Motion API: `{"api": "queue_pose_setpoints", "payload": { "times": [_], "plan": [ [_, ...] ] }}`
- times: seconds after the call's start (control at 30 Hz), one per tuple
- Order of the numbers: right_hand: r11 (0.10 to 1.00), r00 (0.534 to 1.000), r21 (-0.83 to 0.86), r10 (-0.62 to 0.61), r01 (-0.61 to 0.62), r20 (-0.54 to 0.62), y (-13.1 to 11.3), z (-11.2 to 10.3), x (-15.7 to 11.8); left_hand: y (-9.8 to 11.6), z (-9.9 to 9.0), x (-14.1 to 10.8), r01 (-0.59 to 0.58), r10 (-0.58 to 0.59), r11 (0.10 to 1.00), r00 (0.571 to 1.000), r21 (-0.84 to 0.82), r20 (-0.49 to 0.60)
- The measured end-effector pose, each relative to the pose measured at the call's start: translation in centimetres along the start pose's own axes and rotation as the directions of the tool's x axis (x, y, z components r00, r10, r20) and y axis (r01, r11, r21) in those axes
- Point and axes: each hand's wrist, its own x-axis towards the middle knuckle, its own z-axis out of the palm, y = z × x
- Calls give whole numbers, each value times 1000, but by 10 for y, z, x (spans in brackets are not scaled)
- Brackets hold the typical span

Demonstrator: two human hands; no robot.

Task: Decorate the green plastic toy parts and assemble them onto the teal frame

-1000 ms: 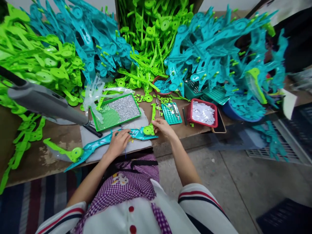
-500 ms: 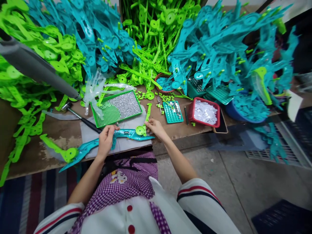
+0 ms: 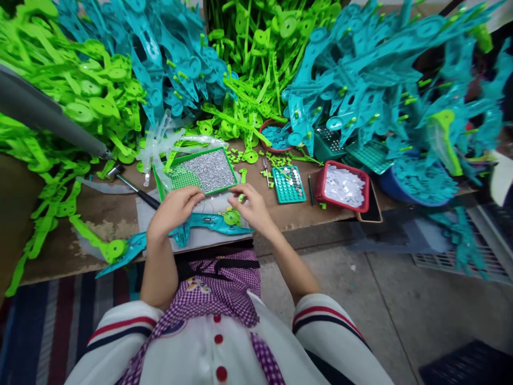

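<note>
A long teal plastic part (image 3: 218,222) lies across the white sheet (image 3: 196,241) at the table's front edge, with a small metal piece set in it. A lime green arm with a round end (image 3: 231,216) rests on its right side, and another lime green arm (image 3: 114,249) lies at its left end. My left hand (image 3: 174,209) is bent above the teal part, fingertips pinched together; anything in them is too small to name. Over the green arm, my right hand (image 3: 253,209) is held with thumb and forefinger apart. A green tray (image 3: 179,179) of small silvery pieces lies just beyond both hands.
A hammer (image 3: 138,191) lies left of the tray. To the right are a teal pegged tray (image 3: 287,184) with silvery discs, a dark pen (image 3: 311,190) and a red basket (image 3: 366,200) of white pieces. Heaps of lime parts (image 3: 96,80) and teal parts (image 3: 360,69) crowd the back.
Both hands have lifted off the parts and moved toward the green tray. My right hand has let go of the lime green arm. The teal part stays on the sheet.
</note>
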Motion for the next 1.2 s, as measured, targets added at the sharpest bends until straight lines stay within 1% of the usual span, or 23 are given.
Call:
{"api": "queue_pose_setpoints", "payload": {
  "times": [0.07,0.17,0.27,0.3,0.37,0.43,0.47,0.53,0.6,0.63,0.7,0.77,0.83,0.87,0.93,1.0,1.07,1.1,1.2],
  "plan": [
    [993,992,68,-99,94,75,-7,10,7,1,-7,1,0,-1,1000,999,-14,-35],
    [982,978,136,-149,129,148,-12,19,13,4,-10,-5,-28,21,995,997,-92,-77],
    [973,952,182,-187,144,244,-18,19,6,7,-2,-15,-75,69,974,997,-213,-33],
    [972,938,199,-179,122,297,-21,15,1,7,2,-18,-78,76,969,997,-236,-18],
    [975,911,221,-122,35,394,-27,3,-11,4,9,-24,-67,68,967,998,-245,-5],
    [970,893,233,-49,-64,448,-32,-13,-24,-3,15,-28,-64,64,970,998,-234,-8],
    [964,892,247,-22,-101,451,-33,-21,-30,-7,17,-29,-71,74,971,997,-229,3],
    [946,900,283,21,-160,436,-32,-33,-38,-16,18,-31,-100,118,973,990,-209,74],
    [934,903,278,91,-223,419,-26,-37,-40,-21,19,-33,-127,144,983,980,-130,134],
    [936,904,248,132,-248,407,-23,-36,-40,-21,20,-33,-135,142,989,981,-60,129],
    [945,892,178,183,-276,413,-18,-29,-39,-14,24,-35,-153,149,985,987,82,52],
    [946,871,163,177,-279,458,-17,-22,-38,1,32,-36,-208,210,969,978,135,-4],
    [940,861,196,156,-280,485,-21,-18,-39,18,46,-34,-307,306,950,952,60,25],
    [939,869,202,155,-277,469,-24,-19,-40,25,54,-32,-342,342,940,939,-1,39],
    [948,892,182,166,-262,420,-28,-22,-42,32,69,-26,-353,358,929,933,-109,33],
    [951,896,162,177,-262,407,-27,-26,-44,31,80,-21,-323,326,932,945,-164,-8],
    [942,894,169,204,-291,398,-21,-29,-46,25,85,-16,-297,291,940,955,-171,-57],
    [932,902,186,230,-313,365,-17,-30,-47,22,86,-15,-289,279,942,957,-170,-79],
    [876,923,301,328,-377,200,-6,-27,-50,15,86,-12,-257,239,950,964,-179,-118]
  ]
}}
